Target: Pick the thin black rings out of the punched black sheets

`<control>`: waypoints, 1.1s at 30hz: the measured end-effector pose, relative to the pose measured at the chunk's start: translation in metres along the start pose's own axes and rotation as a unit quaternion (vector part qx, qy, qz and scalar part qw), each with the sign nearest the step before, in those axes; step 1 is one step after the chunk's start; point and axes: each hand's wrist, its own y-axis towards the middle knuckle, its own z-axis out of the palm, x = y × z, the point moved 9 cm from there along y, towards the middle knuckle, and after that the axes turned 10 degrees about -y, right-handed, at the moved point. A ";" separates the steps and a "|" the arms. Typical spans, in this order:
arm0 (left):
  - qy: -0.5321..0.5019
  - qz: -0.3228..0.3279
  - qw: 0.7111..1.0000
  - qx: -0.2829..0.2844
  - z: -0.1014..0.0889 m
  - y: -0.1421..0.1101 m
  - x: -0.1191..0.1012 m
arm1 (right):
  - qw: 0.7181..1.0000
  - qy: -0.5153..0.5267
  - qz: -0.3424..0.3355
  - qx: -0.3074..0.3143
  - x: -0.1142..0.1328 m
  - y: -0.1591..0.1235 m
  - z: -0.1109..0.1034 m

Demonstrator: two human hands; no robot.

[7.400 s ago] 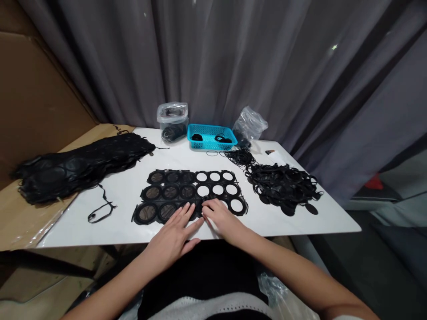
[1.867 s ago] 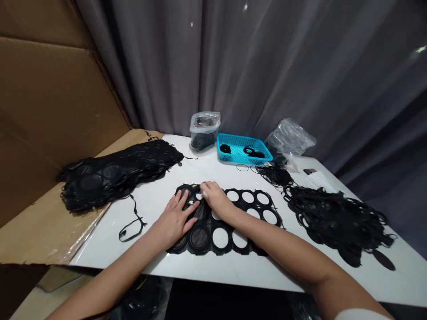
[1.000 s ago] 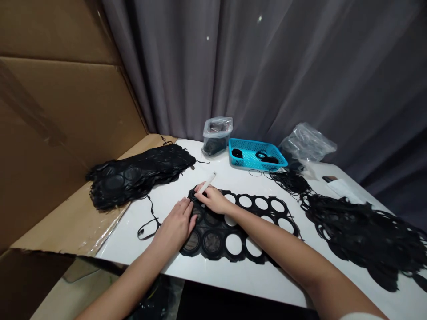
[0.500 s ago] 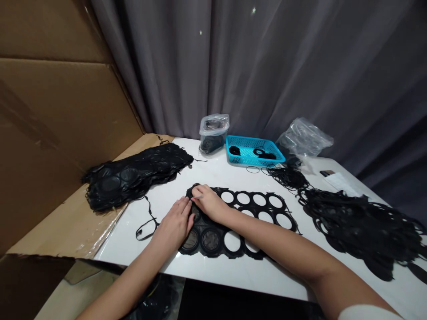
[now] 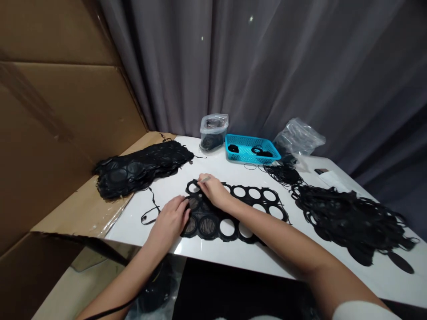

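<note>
Two forearms [image 5: 135,271] reach over the near edge of the white table [image 5: 200,249], and the right one slants across the black sheet [image 5: 217,220]. That's a worry: if it dips, it could drag the sheet sideways, and I can't tell whether it touches. Next comes the left hand [image 5: 171,218], palm down on the sheet's left edge, fingers close together and laid flat, clamped on nothing that I can see. The sheet lies on the table, some of its rounds showing white, others dark. Off to the right spreads a pile of black scraps [image 5: 350,218]; a wide swing of the elbow might sweep some along. Now the right hand [image 5: 213,190], up by the sheet's far-left corner: thumb and fingers pinch together around a pale stick [image 5: 206,179], its lower end hidden. Too hard a push there and the thin rims might tear; too little weight from the left hand and the sheet could slip or pucker. Beyond, a black bundle [image 5: 143,166] lies left, a tangle of thin loops [image 5: 283,174] right, then the blue basket [image 5: 248,158], between a clear tub [image 5: 213,135] and a crumpled plastic bag [image 5: 302,138], before the grey curtain [image 5: 267,66].
</note>
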 end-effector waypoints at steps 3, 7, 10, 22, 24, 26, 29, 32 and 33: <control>-0.016 0.002 1.000 0.009 0.003 -0.017 -0.013 | 0.997 0.027 -0.047 0.059 0.030 -0.023 0.025; -0.003 0.007 1.000 -0.003 0.003 -0.028 -0.022 | 0.990 0.111 -0.029 0.086 0.033 -0.033 0.036; 0.009 0.016 1.000 -0.011 0.002 -0.029 -0.023 | 0.986 0.137 0.004 0.100 0.027 -0.034 0.038; -0.018 0.002 1.000 0.014 0.004 -0.028 -0.020 | 0.991 0.087 -0.021 0.097 0.037 -0.041 0.040; -0.023 0.012 0.999 0.025 0.004 -0.026 -0.021 | 0.995 0.026 -0.034 0.091 0.043 -0.044 0.045; -0.026 0.019 0.999 0.033 0.005 -0.024 -0.022 | 0.995 -0.030 -0.034 0.086 0.041 -0.041 0.051; -0.021 0.022 0.999 0.024 0.004 -0.024 -0.020 | 0.998 -0.040 0.027 0.043 0.013 -0.020 0.040; -0.019 0.022 0.999 0.015 0.003 -0.025 -0.016 | 0.992 0.000 0.115 -0.059 -0.028 -0.004 -0.003; -0.020 0.022 0.999 0.013 0.002 -0.024 -0.016 | 0.989 0.011 0.124 -0.084 -0.036 -0.004 -0.018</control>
